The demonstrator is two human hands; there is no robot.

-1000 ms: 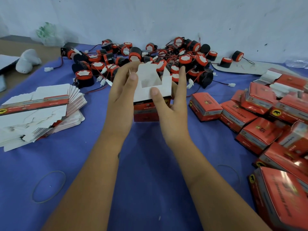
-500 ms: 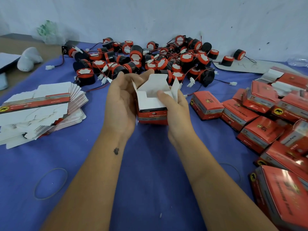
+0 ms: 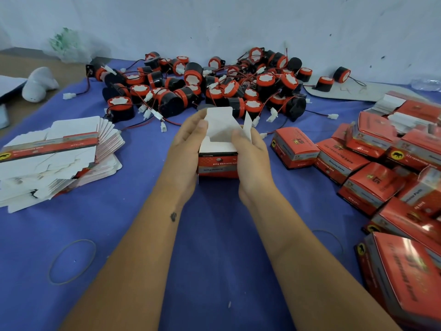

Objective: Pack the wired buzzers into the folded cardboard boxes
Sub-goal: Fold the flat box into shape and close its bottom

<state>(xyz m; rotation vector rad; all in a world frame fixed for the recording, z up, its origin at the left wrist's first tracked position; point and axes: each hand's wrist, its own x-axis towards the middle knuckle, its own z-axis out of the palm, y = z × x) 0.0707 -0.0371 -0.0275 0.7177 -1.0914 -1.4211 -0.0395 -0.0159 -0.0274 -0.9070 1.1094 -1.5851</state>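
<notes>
Blue cloth (image 3: 214,271) covers the work surface below a pale wall; landmark for places is the open red carton (image 3: 218,161) at centre. Biggest group, the closed red boxes (image 3: 372,177), crowds the cloth to its right; the flat carton stack (image 3: 57,158) lies to its left; the pile of wired buzzers (image 3: 214,84) sits beyond it, against the wall, red-capped black drums with red/black leads and white plugs tangled together. Left hand (image 3: 186,151) grips the carton's left side, thumb over the top edge; right hand (image 3: 250,158) grips its right side, thumb inside the mouth on a white flap; hands are close together, both clamped on the carton, neither holds a buzzer. Risks, as judgement: thumb pressure could crease or tear the upright flaps; the bottom may not be locked, so a buzzer could drop through; pulling one buzzer could drag neighbours by the tangled leads; a trailing lead or plug could catch under the lid. Rubber band (image 3: 71,261) lies nearer the person than the carton, to its left. Hidden: carton's bottom, far wall and inside, so cannot tell whether it is empty; right-hand fingers behind the carton; nearest red box is cut by the frame edge; box print is too blurred to read.
</notes>
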